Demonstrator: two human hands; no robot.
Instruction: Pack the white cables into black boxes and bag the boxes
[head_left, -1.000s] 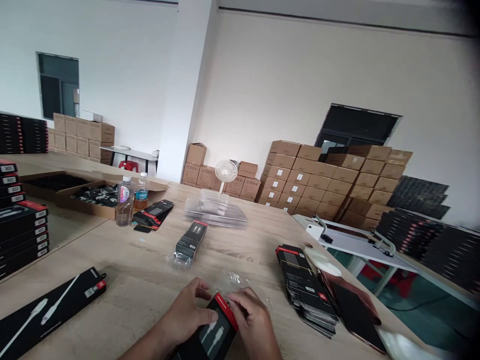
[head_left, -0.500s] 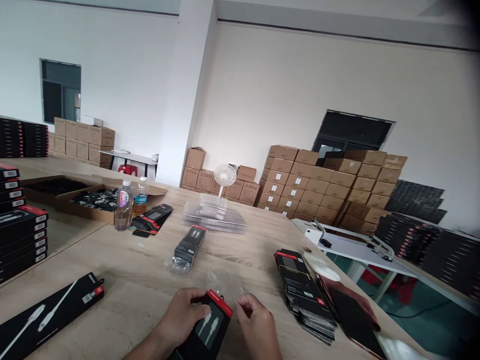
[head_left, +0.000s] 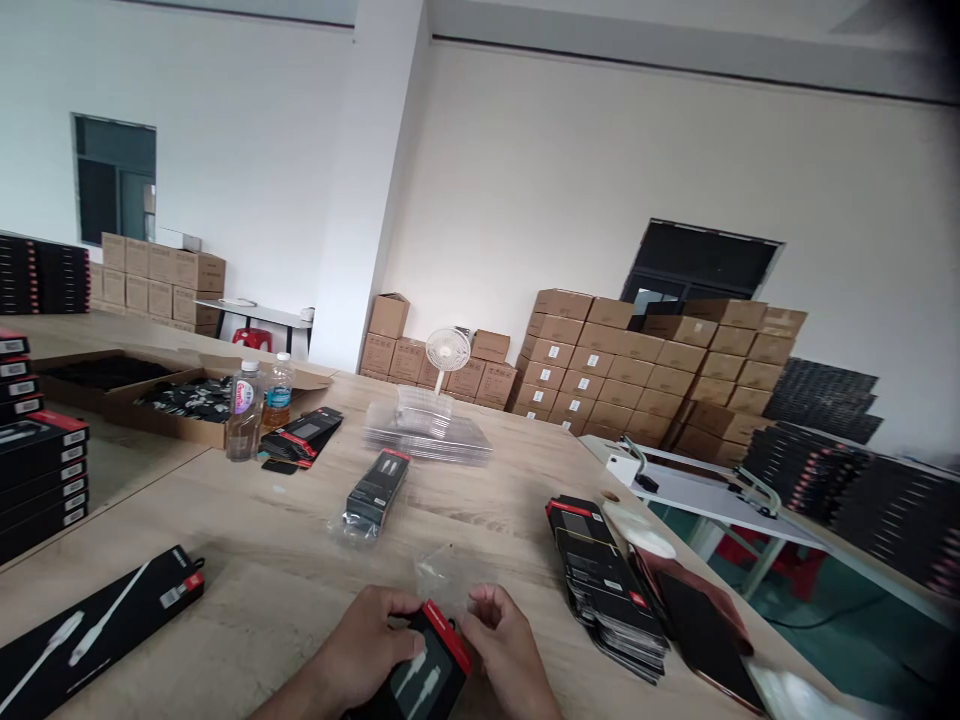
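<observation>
The left hand [head_left: 371, 645] is clamped on a black box [head_left: 439, 690] with a red top edge, its thumb pressed flat on the front near the printed cable plugs and its fingers curled behind the upper left side. Its forearm slants in from the bottom edge, up and to the right. The right hand [head_left: 506, 650] leans in from the other side, thumb and forefinger bent close together at the box's upper right corner, by a small dark loop; whether they pinch the loop or only touch it is hard to tell at this angle. The hands are apart, with the box tilted between them, low in the middle of the view and at the near side of the counter [head_left: 262, 530].

A crumpled clear bag [head_left: 439, 572] lies just beyond the box's top. Farther on, another black box [head_left: 381, 482] rests with clear plastic about its near end. To the left lies a long black box [head_left: 97, 635] with a white cable printed on it; to the right, a banded pile of black packages [head_left: 600, 570] stands near a dark flat slab [head_left: 709, 640].

Toward the far side are two bottles [head_left: 244, 415], touching or nearly so, a stack of clear plastic pieces [head_left: 450, 440] and a white fan [head_left: 448, 349]. Brown cartons [head_left: 577, 330] are piled along the wall.
</observation>
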